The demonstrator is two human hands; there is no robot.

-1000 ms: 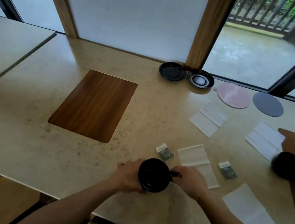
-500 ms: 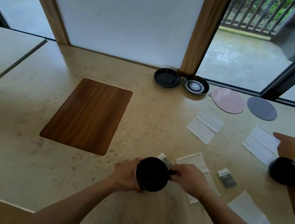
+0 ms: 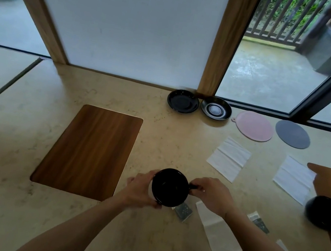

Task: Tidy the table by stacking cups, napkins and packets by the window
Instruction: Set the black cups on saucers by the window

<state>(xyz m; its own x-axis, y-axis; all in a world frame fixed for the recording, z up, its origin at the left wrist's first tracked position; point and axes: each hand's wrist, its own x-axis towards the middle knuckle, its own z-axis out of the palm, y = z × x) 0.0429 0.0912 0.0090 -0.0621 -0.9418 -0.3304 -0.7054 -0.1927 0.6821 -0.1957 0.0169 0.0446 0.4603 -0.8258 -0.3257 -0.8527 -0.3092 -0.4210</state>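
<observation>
Both hands hold one black cup point(image 3: 170, 187) above the bench point(image 3: 11, 165): left grip point(image 3: 140, 191) round its body, right grip point(image 3: 212, 195) pinching the handle. Second cup point(image 3: 324, 215), napkins point(image 3: 229, 158) and packets point(image 3: 184, 211) lie scattered, unstacked.

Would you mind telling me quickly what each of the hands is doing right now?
Left hand: closed around the side of the black cup.
Right hand: closed, pinching the same cup's handle.

black cup point(image 3: 170, 188) upright, mouth up, above scattered white napkins point(image 3: 228, 158) and packets point(image 3: 183, 211)
</observation>
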